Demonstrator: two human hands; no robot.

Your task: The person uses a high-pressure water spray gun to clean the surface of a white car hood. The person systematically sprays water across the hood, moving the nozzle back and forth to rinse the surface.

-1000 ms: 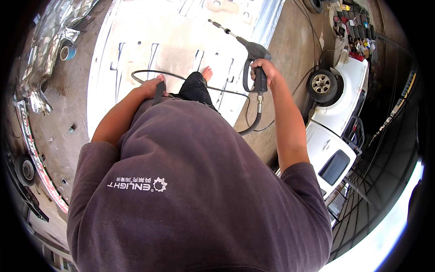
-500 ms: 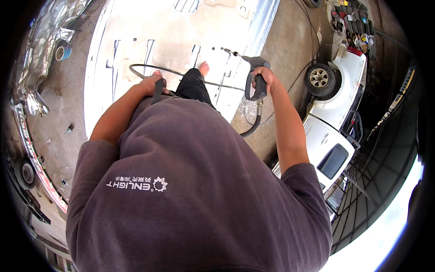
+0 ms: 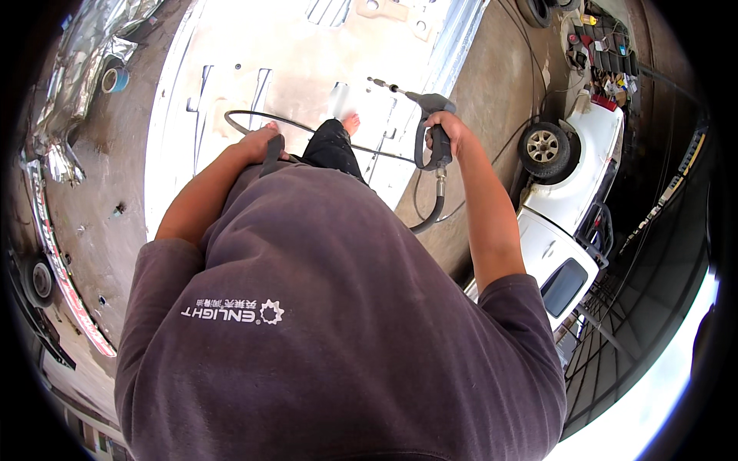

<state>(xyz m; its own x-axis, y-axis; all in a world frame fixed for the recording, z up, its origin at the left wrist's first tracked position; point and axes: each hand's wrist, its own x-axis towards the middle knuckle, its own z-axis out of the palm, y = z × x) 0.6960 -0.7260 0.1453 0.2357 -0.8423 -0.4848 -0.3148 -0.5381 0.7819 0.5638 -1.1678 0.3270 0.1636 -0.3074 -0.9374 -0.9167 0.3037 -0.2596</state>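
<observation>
My right hand (image 3: pixel 447 129) is closed around the handle of a black pressure washer gun (image 3: pixel 435 104). The gun's short lance (image 3: pixel 393 87) points to the upper left over a large white panel (image 3: pixel 173 123) with slots and holes. From the handle's base, a thick black hose (image 3: pixel 438 207) curves down behind my shirt. My left hand (image 3: pixel 261 144) is closed at waist height, where a loop of thin black hose (image 3: pixel 288 121) runs into it. A dark strap-like strip (image 3: pixel 271 156) lies against that hand; its fingertips are partly hidden. My bare foot (image 3: pixel 351 123) shows on the panel.
A white vehicle (image 3: pixel 565 192) with an exposed wheel (image 3: pixel 544 149) stands at right. Thin dark cables (image 3: pixel 530 46) cross the concrete floor (image 3: pixel 492 81). Crumpled silvery sheeting (image 3: pixel 77 84), a blue roll (image 3: pixel 115 80) and a long printed strip (image 3: pixel 61 269) lie at left.
The panel and surroundings have shifted slightly right and down in view. Both hands keep their holds, and the gun stays at about the same place. A whitish blur now shows near my foot.
</observation>
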